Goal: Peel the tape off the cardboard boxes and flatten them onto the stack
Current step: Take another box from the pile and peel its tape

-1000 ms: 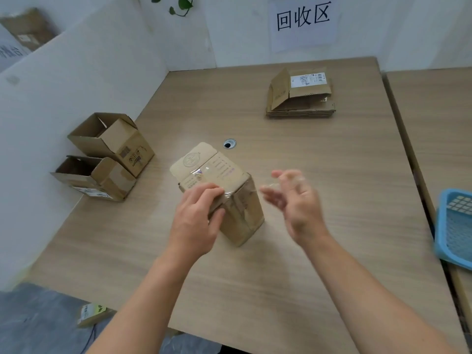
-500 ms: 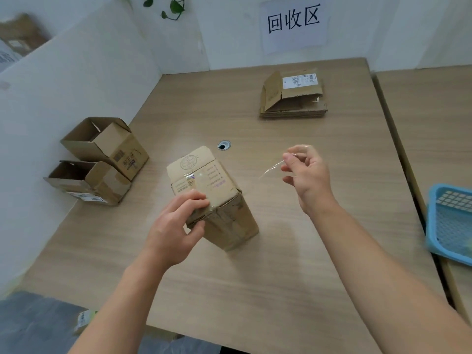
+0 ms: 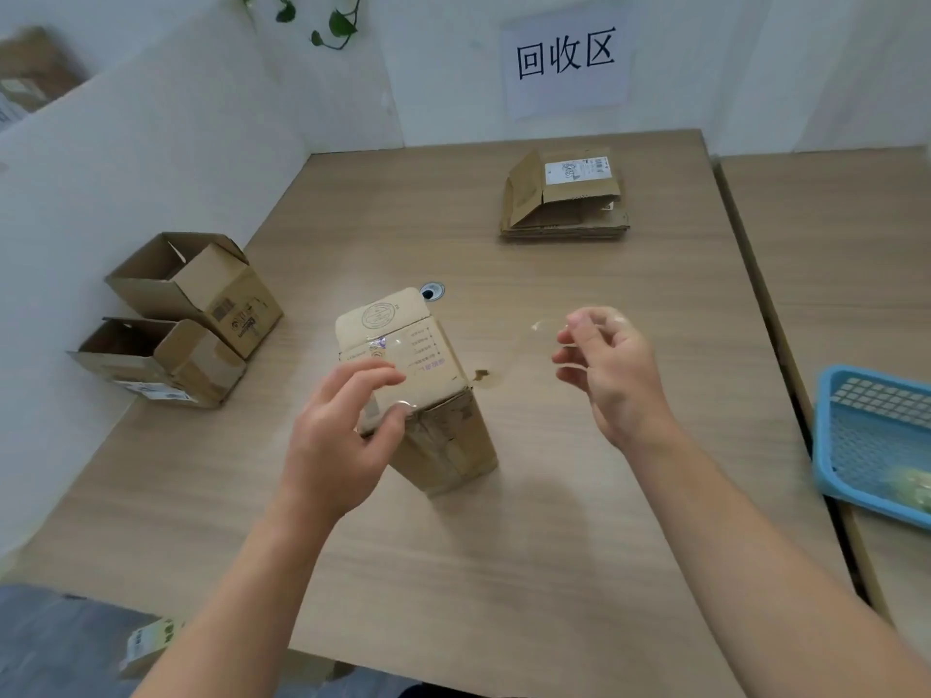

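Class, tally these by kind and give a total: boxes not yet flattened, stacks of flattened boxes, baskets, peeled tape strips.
Boxes not yet flattened: 3 (middle box, far left box, near left box)
Stack of flattened boxes: 1
Basket: 1
Tape strip: 1
Total: 6

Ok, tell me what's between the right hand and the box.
Head view: a clear tape strip, pinched by the right hand, curving down toward the box above bare tabletop.

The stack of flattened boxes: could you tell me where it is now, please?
In the head view, the stack of flattened boxes lies far back on the table, right of centre, below the wall sign and beyond the right hand.
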